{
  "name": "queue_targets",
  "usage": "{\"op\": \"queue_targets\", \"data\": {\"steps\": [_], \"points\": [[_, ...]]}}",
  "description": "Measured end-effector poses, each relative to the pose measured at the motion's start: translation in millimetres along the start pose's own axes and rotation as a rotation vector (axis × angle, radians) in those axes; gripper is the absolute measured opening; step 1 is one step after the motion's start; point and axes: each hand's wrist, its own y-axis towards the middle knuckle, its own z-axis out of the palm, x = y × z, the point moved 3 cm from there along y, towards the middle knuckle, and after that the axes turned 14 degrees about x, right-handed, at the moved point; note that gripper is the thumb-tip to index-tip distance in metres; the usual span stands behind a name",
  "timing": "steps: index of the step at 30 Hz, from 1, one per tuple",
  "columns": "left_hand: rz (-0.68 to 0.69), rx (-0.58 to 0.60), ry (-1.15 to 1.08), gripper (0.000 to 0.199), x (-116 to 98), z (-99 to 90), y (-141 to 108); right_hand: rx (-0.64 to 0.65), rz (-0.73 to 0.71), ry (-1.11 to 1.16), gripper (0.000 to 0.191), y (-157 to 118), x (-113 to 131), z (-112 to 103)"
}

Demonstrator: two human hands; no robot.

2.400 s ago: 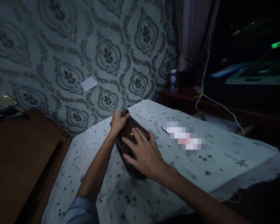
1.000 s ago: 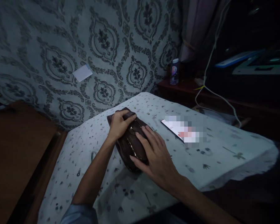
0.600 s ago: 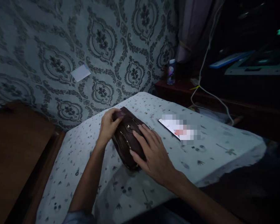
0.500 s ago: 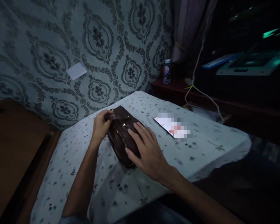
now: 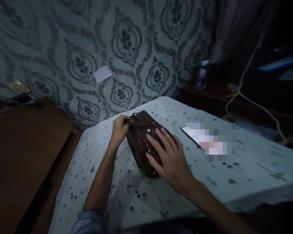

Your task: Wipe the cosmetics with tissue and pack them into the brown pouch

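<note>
A dark brown leather handbag (image 5: 136, 144) with a zip and metal studs lies on the patterned tablecloth (image 5: 127, 201). At its far left side, my left hand (image 5: 119, 131) is closed, pinching a thin brown strap (image 5: 140, 123) that runs across the bag's top. My right hand (image 5: 173, 159) rests on the near right part of the bag with its fingers spread, covering some of that side. A round stud shows just beyond the right fingertips. What the bag contains is hidden.
Right of the bag lies a lit phone (image 5: 191, 135), partly blurred out. A bottle (image 5: 202, 75) stands on a dark red ledge (image 5: 185, 89) behind, with a white cable (image 5: 258, 105) hanging nearby. Brown furniture (image 5: 26, 156) borders the table's left; the patterned wall closes off the back.
My view has turned left, so everything sits further right. The strap in my left hand now shows more plainly, stretched across the bag. My right hand stays spread on the bag.
</note>
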Motion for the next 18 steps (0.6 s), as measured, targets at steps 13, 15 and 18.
{"op": "queue_targets", "data": {"steps": [13,15,18], "points": [[-0.106,0.017,0.145,0.014,-8.2,5.8,7.1,0.003,-0.027,-0.039,0.043,-0.1,0.1,-0.2],[-0.112,0.028,0.151,0.015,-10.7,6.9,4.8,0.009,-0.028,-0.031,0.043,-0.2,-0.1,-0.4],[-0.115,0.046,0.152,0.019,-14.1,7.0,0.4,0.026,-0.019,-0.011,0.044,0.0,-0.6,-0.5]]}}
